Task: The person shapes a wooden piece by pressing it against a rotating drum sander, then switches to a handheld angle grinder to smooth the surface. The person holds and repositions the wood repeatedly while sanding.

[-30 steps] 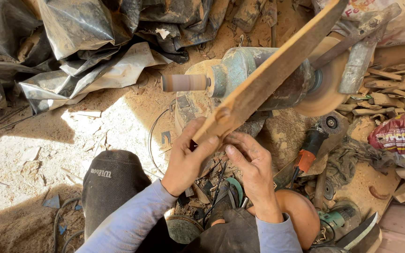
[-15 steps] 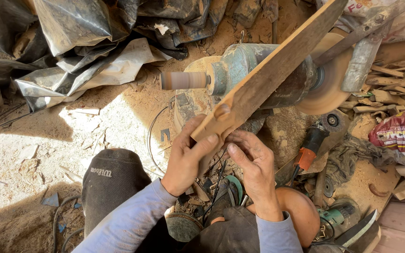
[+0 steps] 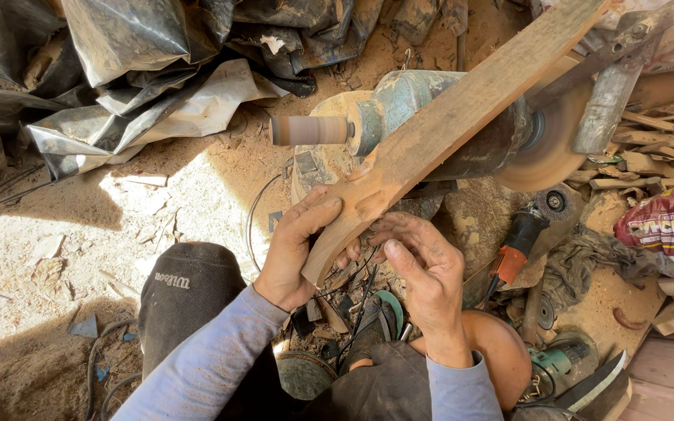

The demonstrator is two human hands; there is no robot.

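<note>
**A:** What is the setting?

**B:** An outdoor work spot on bare, sawdust-strewn ground [image 3: 118, 210], partly in sun, seen from above by a seated person. The landmark is a long wooden plank [image 3: 446, 117] running diagonally from the middle of the view up to the top right corner.

**A:** What lies nearest the person?

**B:** Below the plank's lower end are the person's knees in dark trousers and two blue-grey sleeves. Just right of the knees sits a rounded orange-brown wooden piece [image 3: 501, 351].

**A:** And the hands?

**B:** The left hand [image 3: 298, 249] is wrapped firmly around the plank's lower end, thumb over the top face and fingers curled beneath. The right hand [image 3: 423, 265] sits just right of that end, fingers loosely bent, their tips touching the plank's underside edge; it grips nothing fully.

**A:** What surrounds the plank?

**B:** Right of its lower half lies an orange-handled angle grinder [image 3: 520, 242], with a teal power tool [image 3: 559, 362] below that. Behind the plank's middle stands a dusty green bench motor [image 3: 399, 101]; a sanding drum [image 3: 310, 130] sticks out to the plank's left, a sanding disc [image 3: 548, 152] to its right.

**A:** Farther away?

**B:** Left of the plank's upper end, crumpled black plastic sheeting [image 3: 142, 70]. Right of it, wood offcuts [image 3: 657, 148] and a colourful printed sack [image 3: 668, 226].
</note>
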